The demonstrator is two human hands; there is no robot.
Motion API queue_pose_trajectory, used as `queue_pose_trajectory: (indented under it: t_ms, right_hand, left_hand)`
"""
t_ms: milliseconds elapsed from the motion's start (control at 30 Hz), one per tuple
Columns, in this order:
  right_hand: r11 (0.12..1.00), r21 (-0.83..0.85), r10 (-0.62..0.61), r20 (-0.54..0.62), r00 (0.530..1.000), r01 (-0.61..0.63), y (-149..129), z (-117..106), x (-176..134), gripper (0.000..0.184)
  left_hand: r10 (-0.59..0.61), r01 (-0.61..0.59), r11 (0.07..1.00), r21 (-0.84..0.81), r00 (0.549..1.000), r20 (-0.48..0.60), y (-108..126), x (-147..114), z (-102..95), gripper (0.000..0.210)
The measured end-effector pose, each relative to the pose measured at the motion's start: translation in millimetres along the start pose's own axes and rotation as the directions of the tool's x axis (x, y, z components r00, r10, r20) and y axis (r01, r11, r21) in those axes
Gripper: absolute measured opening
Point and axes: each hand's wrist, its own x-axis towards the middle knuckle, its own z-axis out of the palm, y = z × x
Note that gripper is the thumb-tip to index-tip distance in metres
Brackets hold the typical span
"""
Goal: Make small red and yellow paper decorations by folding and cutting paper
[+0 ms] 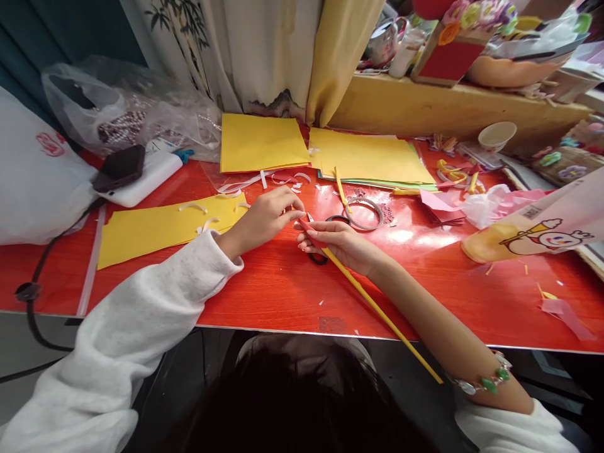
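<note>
The person's left hand [276, 212] pinches the red end [306, 226] of a slim, straight yellow strip [377, 309], held in the half-curled fingers of the right hand [344, 242], its tail slanting past the glossy red tabletop's [264, 296] front edge into open air.

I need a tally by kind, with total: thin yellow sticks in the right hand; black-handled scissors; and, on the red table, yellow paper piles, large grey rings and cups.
Thin yellow stick in the right hand: 1
Black-handled scissors: 1
Yellow paper piles: 3
Large grey ring: 1
Large clear plastic cup and small white cup: 2
Total: 8
</note>
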Motion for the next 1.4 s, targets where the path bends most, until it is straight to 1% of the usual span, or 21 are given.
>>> queue_pose_trajectory:
  t_ms: [67, 133, 200, 367, 567, 800, 933, 1167, 1400]
  right_hand:
    - [1.000, 0.003, 0.001, -0.009, 1.000, -0.001, 0, 0, 0, 0.015]
    - [1.000, 0.001, 0.000, -0.012, 1.000, 0.000, -1, 0, -1, 0.014]
    - [1.000, -0.003, -0.004, -0.009, 1.000, 0.004, -1, 1, -1, 0.015]
    - [1.000, -0.008, -0.002, -0.009, 1.000, 0.001, -1, 0, 0, 0.014]
    - [1.000, -0.016, 0.003, -0.002, 1.000, -0.003, -1, 0, 0, 0.012]
    - [1.000, -0.010, 0.000, 0.015, 1.000, 0.000, 0, -2, 0, 0.013]
    - [1.000, -0.019, -0.001, 0.025, 1.000, 0.001, 1, -4, 0, 0.012]
    - [1.000, -0.025, 0.001, 0.035, 0.999, -0.001, 2, -4, 1, 0.011]
    - [1.000, -0.021, 0.019, 0.017, 1.000, -0.018, 1, -2, 0, 0.011]
  left_hand:
    - [-0.089, 0.090, 0.995, -0.048, 0.995, 0.036, 0, 0, -0.9, 0.019]
    - [-0.160, 0.171, 0.979, -0.116, 0.982, 0.098, 0, 0, -1.4, 0.022]
    - [-0.194, 0.216, 0.961, -0.173, 0.972, 0.136, 0, 0, -1.1, 0.023]
    - [-0.277, 0.312, 0.910, -0.274, 0.947, 0.162, -2, 1, 0.9, 0.020]
    - [-0.289, 0.331, 0.863, -0.381, 0.943, 0.164, 0, 2, 0.8, 0.018]
    - [-0.336, 0.368, 0.833, -0.414, 0.930, 0.150, 2, 3, 1.9, 0.024]
    - [-0.343, 0.378, 0.812, -0.445, 0.926, 0.161, 1, 2, 4.9, 0.028]
    - [-0.313, 0.338, 0.844, -0.416, 0.941, 0.130, 1, 1, 7.0, 0.030]
    - [-0.327, 0.352, 0.837, -0.420, 0.936, 0.133, 1, 1, 9.3, 0.024]
